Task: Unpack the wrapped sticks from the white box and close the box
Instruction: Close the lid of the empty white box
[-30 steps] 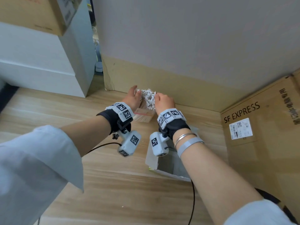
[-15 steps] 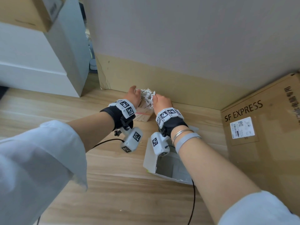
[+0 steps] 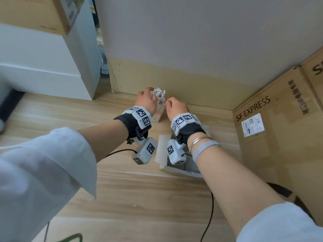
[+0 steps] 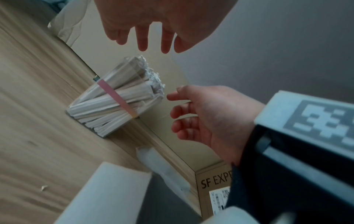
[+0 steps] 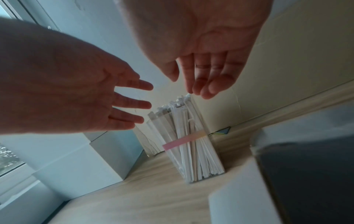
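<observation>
Wood floor (image 3: 122, 189) by the wall: I see the bundle of wrapped sticks (image 4: 114, 100) standing upright there, banded pink. My left hand (image 3: 146, 102) and right hand (image 3: 175, 106) flank its top, fingers loose, gripping nothing. White box (image 3: 163, 149) sits open beneath my wrists.

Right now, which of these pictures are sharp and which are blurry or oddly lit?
Head view: evenly lit and mostly sharp, edges bent by the wide lens, the near sleeve soft. Left wrist view: dim and grainy, the white box smeared, the wrapped sticks fairly clear. Right wrist view: bluish light, both palms blurred, the left hand most.
</observation>
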`<state>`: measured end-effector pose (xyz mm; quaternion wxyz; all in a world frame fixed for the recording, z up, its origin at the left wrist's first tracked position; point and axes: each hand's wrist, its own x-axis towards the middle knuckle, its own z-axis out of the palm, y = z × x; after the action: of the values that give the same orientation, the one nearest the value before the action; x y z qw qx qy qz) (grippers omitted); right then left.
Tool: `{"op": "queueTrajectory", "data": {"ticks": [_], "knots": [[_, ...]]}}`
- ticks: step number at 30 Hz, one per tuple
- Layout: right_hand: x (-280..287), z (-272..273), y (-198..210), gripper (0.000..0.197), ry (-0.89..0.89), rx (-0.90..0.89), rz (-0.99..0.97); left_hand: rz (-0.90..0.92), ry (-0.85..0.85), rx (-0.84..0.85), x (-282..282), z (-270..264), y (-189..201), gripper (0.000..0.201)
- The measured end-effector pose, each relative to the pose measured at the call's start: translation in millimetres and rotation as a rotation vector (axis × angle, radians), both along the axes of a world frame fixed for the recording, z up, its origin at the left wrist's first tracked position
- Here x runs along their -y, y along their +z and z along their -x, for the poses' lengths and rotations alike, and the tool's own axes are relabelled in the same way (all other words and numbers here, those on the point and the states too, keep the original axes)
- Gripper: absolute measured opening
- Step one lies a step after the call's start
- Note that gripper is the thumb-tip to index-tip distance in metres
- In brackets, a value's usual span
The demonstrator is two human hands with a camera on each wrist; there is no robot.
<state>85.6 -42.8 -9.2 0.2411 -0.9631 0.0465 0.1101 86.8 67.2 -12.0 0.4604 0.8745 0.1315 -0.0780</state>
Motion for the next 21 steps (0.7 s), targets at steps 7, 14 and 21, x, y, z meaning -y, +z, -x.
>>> {"op": "queueTrajectory", "data": {"ticks": [7,14,21], "knots": [[21,40,-6,0.030,-0.061,-0.034,0.010,0.016,-0.065,0.059,26,38,1,0.039],[46,68,-17,0.030,-0.096,-0.095,0.055,-0.014,-0.206,-0.032,51,63,-24,0.039],[70,84,-27,0.029,-0.141,-0.071,0.081,-0.287,-0.310,-0.377,65,83,-42,0.060]]}}
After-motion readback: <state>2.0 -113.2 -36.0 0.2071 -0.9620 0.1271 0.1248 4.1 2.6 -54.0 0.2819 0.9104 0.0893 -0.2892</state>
